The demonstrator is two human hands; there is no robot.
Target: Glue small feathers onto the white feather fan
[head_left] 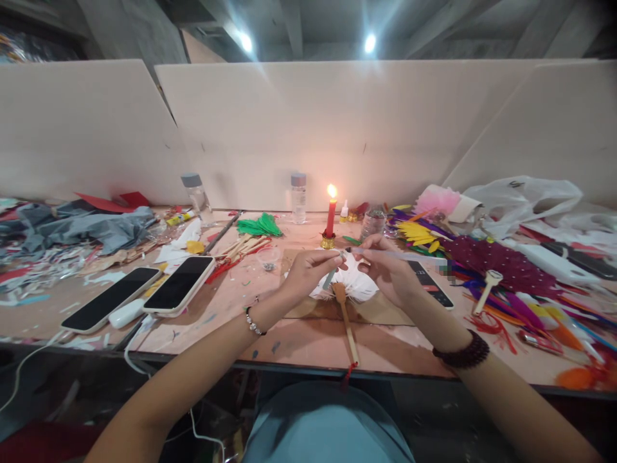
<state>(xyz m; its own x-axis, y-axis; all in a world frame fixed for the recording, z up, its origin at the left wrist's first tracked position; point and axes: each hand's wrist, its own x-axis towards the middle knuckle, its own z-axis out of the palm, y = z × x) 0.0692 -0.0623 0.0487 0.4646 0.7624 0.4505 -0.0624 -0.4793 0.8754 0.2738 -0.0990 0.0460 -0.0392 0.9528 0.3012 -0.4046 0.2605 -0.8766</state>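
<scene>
A white feather fan (wooden handle toward the viewer) lies flat on the table.

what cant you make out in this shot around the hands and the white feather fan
- Head view: the thin piece pinched between the left hand and right hand is too small to identify.
- The white feather fan is partly covered by both hands.
- A spot beside the phone is blurred out.
- The bottle contents are too small to tell.

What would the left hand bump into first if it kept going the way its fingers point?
Probably the right hand: the left hand points right, toward it, above the white feather fan. Depth is hard to judge.
</scene>
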